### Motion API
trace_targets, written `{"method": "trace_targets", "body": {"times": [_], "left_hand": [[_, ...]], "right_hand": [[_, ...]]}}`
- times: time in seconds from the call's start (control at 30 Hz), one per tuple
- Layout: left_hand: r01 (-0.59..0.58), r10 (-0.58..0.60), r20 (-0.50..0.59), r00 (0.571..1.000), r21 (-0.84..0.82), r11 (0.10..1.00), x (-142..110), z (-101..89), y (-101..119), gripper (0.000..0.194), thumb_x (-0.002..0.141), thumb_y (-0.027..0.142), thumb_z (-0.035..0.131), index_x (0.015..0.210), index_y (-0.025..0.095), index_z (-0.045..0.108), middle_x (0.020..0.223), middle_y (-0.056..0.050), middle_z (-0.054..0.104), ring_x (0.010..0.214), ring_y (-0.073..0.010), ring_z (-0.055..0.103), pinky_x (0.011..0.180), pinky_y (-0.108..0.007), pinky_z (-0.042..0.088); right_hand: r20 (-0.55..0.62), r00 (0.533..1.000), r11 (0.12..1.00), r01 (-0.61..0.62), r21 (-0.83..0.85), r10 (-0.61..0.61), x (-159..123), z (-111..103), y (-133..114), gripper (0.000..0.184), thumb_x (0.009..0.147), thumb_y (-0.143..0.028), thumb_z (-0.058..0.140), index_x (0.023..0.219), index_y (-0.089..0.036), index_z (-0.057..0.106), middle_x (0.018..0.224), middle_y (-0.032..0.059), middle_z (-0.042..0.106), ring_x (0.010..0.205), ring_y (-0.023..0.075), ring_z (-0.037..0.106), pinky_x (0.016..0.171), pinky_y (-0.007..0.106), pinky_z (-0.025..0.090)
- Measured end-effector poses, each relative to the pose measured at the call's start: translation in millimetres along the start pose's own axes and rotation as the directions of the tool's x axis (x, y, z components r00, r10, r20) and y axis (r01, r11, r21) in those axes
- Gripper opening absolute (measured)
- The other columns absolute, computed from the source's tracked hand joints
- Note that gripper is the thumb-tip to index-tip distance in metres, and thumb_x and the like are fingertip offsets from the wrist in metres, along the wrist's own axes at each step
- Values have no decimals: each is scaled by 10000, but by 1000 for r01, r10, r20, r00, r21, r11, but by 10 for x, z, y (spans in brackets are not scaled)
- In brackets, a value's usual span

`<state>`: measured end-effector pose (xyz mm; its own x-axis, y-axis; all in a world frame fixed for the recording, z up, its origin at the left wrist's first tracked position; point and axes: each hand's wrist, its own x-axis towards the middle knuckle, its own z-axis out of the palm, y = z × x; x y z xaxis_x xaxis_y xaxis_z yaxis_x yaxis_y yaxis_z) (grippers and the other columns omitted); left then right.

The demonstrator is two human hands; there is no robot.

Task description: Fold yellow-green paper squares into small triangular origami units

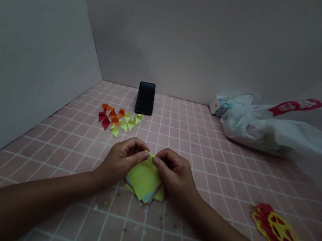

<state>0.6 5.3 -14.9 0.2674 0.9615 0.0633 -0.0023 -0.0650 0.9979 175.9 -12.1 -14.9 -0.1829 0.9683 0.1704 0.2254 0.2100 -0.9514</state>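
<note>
Above a small stack of square coloured paper sheets [144, 182], my left hand [124, 160] and my right hand [177, 174] come close together. Each thumb and forefinger pinches a piece of yellow origami paper [150, 155], of which a narrow edge shows between the fingertips. I cannot tell whether this piece is separate from the yellow-green top sheet. Blue, purple and other edges fan out below it. Beyond my left hand lie several small folded paper pieces with pointed tips: yellow ones [123, 124], orange ones [114, 117] and red ones [105, 122].
A black phone [145, 98] leans upright at the back. A white plastic bag [250, 126] with red print lies at the back right, beside a small box [216, 106]. Red and yellow cut-out shapes [276, 227] rest at the right. The tabletop cloth [70, 212] is pink-checked; pale walls stand around it.
</note>
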Motion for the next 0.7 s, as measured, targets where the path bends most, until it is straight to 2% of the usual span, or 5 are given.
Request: {"method": "trace_targets", "body": {"times": [0.1,0.33,0.7], "left_hand": [[-86,87,-38,996,17,996,7,2,-1,165,756,202,702,895,169,620,805,3,617,750,-123,591,682,-231,474],[-221,223,14,975,219,950,4,-28,-9,58,813,156,636,866,174,620,799,4,625,740,-118,600,689,-233,483],[-370,353,129,927,467,803,9,-66,-22,58,853,115,613,856,173,611,785,11,628,740,-114,603,696,-225,471]], "right_hand": [[-35,997,995,64,-78,-67,-17,-3,22,130,868,-239,588,753,-178,586,666,-15,536,601,117,476,550,240,371],[-27,978,955,197,-220,-208,-21,-14,32,110,883,-198,584,774,-178,581,694,-7,556,641,130,518,595,255,390],[-2,954,911,285,-297,-299,-14,-17,11,108,885,-140,578,780,-165,582,707,3,556,663,136,532,612,256,389]]}}
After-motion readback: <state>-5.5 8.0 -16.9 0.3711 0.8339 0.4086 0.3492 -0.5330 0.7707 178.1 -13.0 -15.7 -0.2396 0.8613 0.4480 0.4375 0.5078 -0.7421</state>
